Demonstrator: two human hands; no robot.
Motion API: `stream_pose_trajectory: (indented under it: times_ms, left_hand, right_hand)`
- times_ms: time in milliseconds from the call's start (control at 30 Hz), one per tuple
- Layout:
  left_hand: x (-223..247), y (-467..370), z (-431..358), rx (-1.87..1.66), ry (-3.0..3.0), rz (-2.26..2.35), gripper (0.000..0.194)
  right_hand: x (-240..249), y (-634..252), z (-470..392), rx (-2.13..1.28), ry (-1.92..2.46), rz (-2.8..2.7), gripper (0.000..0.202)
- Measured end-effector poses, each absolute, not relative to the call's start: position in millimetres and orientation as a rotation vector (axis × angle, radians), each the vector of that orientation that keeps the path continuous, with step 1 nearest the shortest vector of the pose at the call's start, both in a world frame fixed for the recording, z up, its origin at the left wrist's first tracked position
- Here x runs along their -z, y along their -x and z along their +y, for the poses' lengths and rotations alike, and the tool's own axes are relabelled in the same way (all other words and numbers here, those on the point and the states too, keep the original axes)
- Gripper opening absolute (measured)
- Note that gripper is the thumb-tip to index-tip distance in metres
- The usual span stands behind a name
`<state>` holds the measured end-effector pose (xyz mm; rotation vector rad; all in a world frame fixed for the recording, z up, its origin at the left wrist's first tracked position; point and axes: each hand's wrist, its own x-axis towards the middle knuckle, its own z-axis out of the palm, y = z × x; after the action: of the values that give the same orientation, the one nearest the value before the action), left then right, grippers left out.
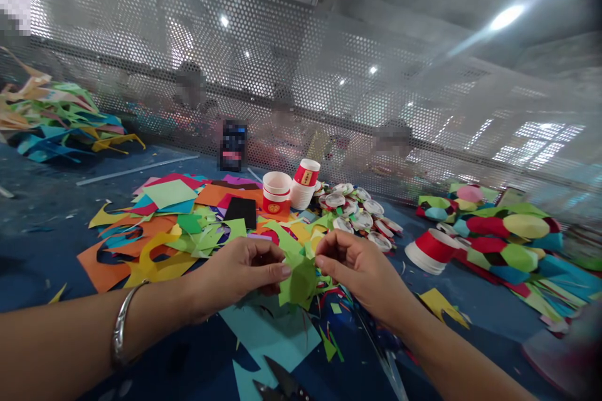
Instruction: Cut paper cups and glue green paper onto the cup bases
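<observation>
Between my two hands is a piece of light green paper (303, 281) with jagged edges. My left hand (249, 268) pinches its left edge between thumb and fingers. The thumb and forefinger of my right hand (353, 263) close on its upper right edge. Beneath them lies a sheet of light blue paper (277, 335), partly covered by my left hand and the green piece. Dark scissors (285, 382) rest with spread blades at the bottom edge of the view. Small paper snippets (332, 341) are scattered near the right hand.
Coloured paper offcuts (160, 257) cover the left middle, with a black flat object (241, 212) on them. Behind stand paper cups (276, 191) and a heap of round pieces (362, 216). A stacked cup (433, 250) lies right, near colourful paper shapes (508, 232). A phone (233, 145) leans against a perforated screen (263, 62).
</observation>
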<state>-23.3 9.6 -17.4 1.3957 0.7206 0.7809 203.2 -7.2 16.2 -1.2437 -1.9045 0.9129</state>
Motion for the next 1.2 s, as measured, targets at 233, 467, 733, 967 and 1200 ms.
stream_pose_trajectory:
  times_ms: [233, 467, 733, 967, 1200]
  left_hand:
    - [17, 23, 9, -0.776, -1.371, 0.719, 0.015]
    - [15, 23, 8, -0.739, -1.393, 0.707, 0.016]
    - [15, 27, 13, -0.783, -1.275, 0.745, 0.019]
    - [11, 27, 19, -0.923, -0.949, 0.795, 0.021]
    - [11, 25, 16, -0.972, -0.887, 0.796, 0.019]
  right_hand:
    - [-14, -203, -7, -1.015, 1.204, -1.862, 0.016]
    - [-12, -203, -8, -1.024, 1.224, -1.882, 0.016]
    - [-15, -204, -7, -0.855, 1.227, -1.876, 0.017]
    - [-13, -201, -8, -0.526, 1.329, -2.167, 0.006]
    - [-4, -192, -8, -0.226, 1.294, -2.520, 0.011]
